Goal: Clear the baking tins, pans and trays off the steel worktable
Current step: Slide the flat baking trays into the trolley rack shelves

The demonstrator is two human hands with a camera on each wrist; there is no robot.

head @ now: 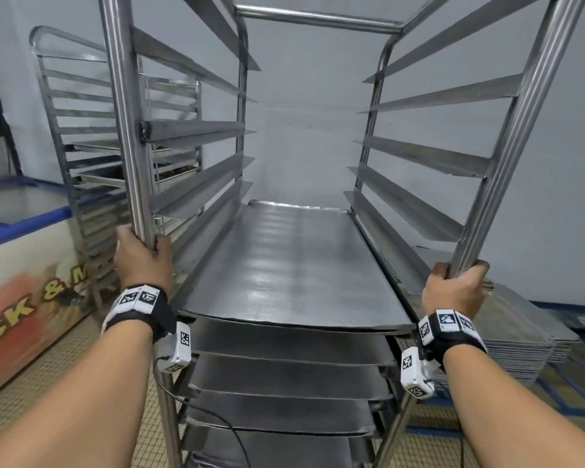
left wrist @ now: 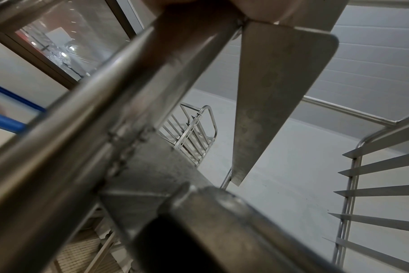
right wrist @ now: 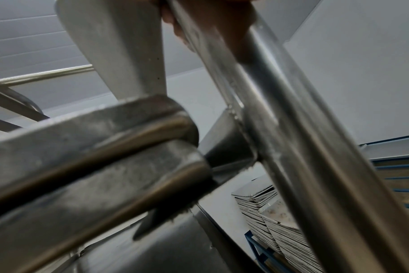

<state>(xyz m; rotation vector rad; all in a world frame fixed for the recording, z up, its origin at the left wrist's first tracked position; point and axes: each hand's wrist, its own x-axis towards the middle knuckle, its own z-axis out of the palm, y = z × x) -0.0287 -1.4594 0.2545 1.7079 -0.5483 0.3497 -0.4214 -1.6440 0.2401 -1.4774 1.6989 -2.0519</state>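
A tall steel tray rack (head: 318, 18) stands right in front of me. Several flat metal baking trays (head: 294, 265) fill its lower runners; the upper runners are bare. My left hand (head: 142, 255) grips the rack's near left upright post (head: 122, 130). My right hand (head: 453, 288) grips the near right upright post (head: 507, 146). In the left wrist view the left post (left wrist: 86, 114) runs close across the lens. The right wrist view shows fingers (right wrist: 178, 31) curled round the right post (right wrist: 292, 129).
A second tray rack (head: 81, 136) stands behind on the left, next to a chest freezer (head: 17, 251) with a blue rim. A stack of trays (head: 520, 339) lies low on the right by a blue frame. A grey wall closes the space ahead; the floor is tiled.
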